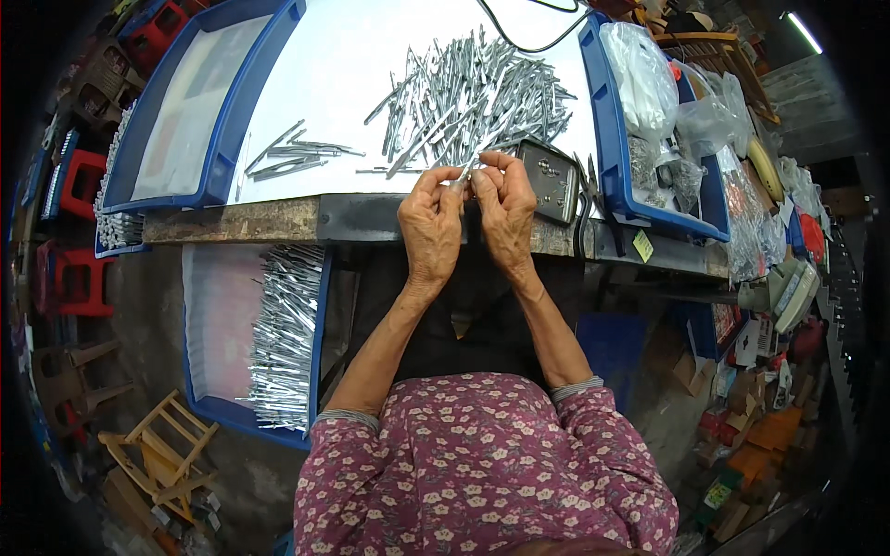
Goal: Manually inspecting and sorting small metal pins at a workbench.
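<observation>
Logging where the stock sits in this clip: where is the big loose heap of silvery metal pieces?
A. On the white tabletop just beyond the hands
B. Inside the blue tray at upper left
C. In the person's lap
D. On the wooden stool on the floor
A: the heap of metal pieces lies spread on the white tabletop, just beyond the left hand and right hand, which pinch one small piece between them.

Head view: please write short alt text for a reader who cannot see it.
Two bare hands, left hand and right hand, pinch one thin metal piece together at the table edge. Behind lies a pile of metal pieces; a blue tray below holds more.
</observation>
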A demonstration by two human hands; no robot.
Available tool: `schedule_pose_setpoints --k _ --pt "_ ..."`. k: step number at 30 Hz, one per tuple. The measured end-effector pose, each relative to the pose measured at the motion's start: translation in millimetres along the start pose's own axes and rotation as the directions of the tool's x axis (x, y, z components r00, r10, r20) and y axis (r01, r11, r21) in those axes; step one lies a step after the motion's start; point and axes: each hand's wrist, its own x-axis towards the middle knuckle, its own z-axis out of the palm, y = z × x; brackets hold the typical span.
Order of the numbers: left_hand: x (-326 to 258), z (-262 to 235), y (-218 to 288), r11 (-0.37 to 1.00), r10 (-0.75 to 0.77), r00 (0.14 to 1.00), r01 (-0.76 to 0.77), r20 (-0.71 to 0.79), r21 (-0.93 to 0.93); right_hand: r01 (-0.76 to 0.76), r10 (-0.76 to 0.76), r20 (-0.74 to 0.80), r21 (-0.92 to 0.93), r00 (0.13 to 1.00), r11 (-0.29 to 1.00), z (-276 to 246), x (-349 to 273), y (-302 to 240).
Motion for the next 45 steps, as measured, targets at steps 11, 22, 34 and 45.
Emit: schedule_pose_setpoints --k 11,22,34,45 --pt "3.8 -9.4 4.5 0.972 -0.141 0.989 0.146 0.039 -0.182 -0.183 0.176 0.051 0.233 0.983 0.955 5.1 5.7 -0.2" --pt "4.6 -11.6 7.1 0.932 -0.166 0.983 0.182 0.077 -0.315 -0.039 0.034 0.095 0.054 0.995 0.998 6.1 1.7 -4.3" --pt "1.7 -12.1 2.7 0.930 -0.173 0.982 0.188 0.074 -0.315 0.024 -0.020 -0.035 0.121 0.999 0.992 15.5 -1.4 2.3" --pt "-3.4 -8.6 -6.2 0.981 -0.100 0.995 0.098 -0.006 -0.166 0.235 -0.288 -0.106 -0.352 0.952 0.906 22.1 0.8 11.9"
